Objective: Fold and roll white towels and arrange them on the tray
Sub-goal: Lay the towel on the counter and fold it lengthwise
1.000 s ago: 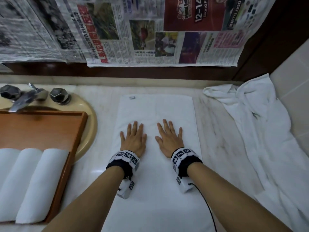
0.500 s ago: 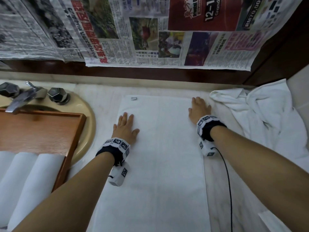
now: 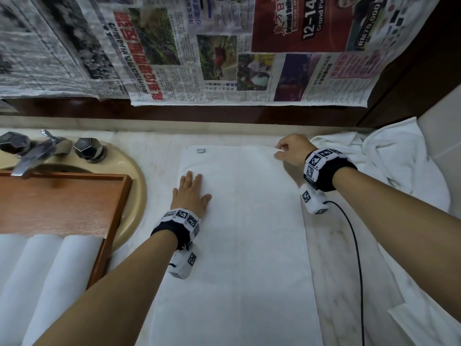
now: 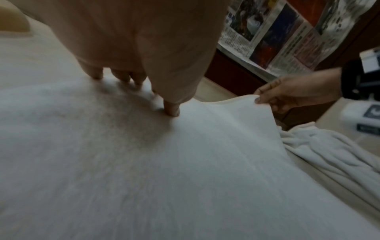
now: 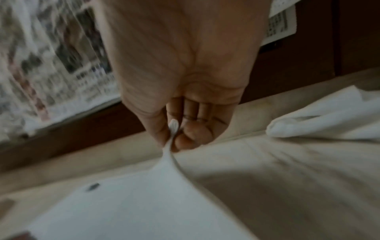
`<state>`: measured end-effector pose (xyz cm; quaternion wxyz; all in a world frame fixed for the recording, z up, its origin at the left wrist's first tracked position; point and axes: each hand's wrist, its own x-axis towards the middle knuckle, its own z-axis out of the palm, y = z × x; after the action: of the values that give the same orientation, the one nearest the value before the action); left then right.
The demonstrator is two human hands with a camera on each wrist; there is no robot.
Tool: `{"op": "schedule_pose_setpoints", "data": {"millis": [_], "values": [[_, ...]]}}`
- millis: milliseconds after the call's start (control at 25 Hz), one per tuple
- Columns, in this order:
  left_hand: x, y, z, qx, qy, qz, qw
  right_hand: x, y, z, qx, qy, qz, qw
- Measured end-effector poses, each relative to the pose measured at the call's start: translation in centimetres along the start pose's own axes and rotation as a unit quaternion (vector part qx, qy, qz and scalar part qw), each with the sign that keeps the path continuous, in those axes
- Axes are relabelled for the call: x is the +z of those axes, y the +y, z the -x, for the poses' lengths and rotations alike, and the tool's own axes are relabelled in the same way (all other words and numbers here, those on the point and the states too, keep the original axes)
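Right hand (image 3: 293, 149) now pinching towel (image 3: 244, 233) corner.

A plain white towel (image 3: 244, 233) lies on a pale, faintly veined marble counter (image 3: 331, 245), with a second crumpled white towel (image 3: 389, 166) at the far right. Three white rolled towels (image 3: 45, 275) sit in a reddish-brown wooden tray (image 3: 74, 196), set over a beige basin (image 3: 132, 186) with dark, faceted tap handles (image 3: 87, 148). Black wristbands (image 3: 329, 171) carry white blocks printed with black square codes. On the dark brown wall panel (image 3: 224, 113), newspaper sheets (image 3: 224, 58) show grey text, red headlines, green photographs and a deep red advertisement.
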<state>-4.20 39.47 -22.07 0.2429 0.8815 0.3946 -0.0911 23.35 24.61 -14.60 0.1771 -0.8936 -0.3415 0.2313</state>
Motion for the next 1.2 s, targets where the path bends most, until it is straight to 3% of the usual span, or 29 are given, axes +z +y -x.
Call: {"op": "schedule_pose_setpoints", "data": {"millis": [120, 160, 280, 400, 600, 840, 1000, 1200], "values": [[-1.4, 4.2, 2.3, 0.058, 0.112, 0.153, 0.980, -0.1, -4.6, 1.9, 0.023, -0.073, -0.201, 0.977], [-1.5, 6.0, 3.2, 0.085, 0.090, 0.205, 0.971, -0.1, -5.9, 2.1, 0.017, -0.086, -0.245, 0.966], [-0.8, 9.7, 5.9, 0.100, -0.075, 0.246, 0.961, -0.1, -8.8, 2.1, 0.019, -0.091, -0.320, 0.943], [-0.3, 9.5, 6.4, 0.096, -0.154, 0.276, 0.944, -0.7, -9.9, 2.1, 0.042, -0.081, -0.352, 0.932], [-4.0, 7.5, 6.5, 0.010, -0.188, 0.397, 0.898, -0.8, -10.0, 2.5, 0.061, -0.055, -0.304, 0.949], [-8.4, 4.0, 6.6, -0.033, -0.186, 0.505, 0.842, 0.8, -13.2, 1.4, -0.050, 0.015, -0.105, 0.993], [-7.5, -0.2, 6.3, -0.101, -0.119, 0.495, 0.855, 3.4, -16.1, -0.2, -0.085, 0.005, -0.045, 0.995], [-3.7, -4.4, 5.2, -0.184, -0.021, 0.436, 0.881, 8.5, -18.1, -2.0, -0.077, 0.016, -0.031, 0.996]]}}
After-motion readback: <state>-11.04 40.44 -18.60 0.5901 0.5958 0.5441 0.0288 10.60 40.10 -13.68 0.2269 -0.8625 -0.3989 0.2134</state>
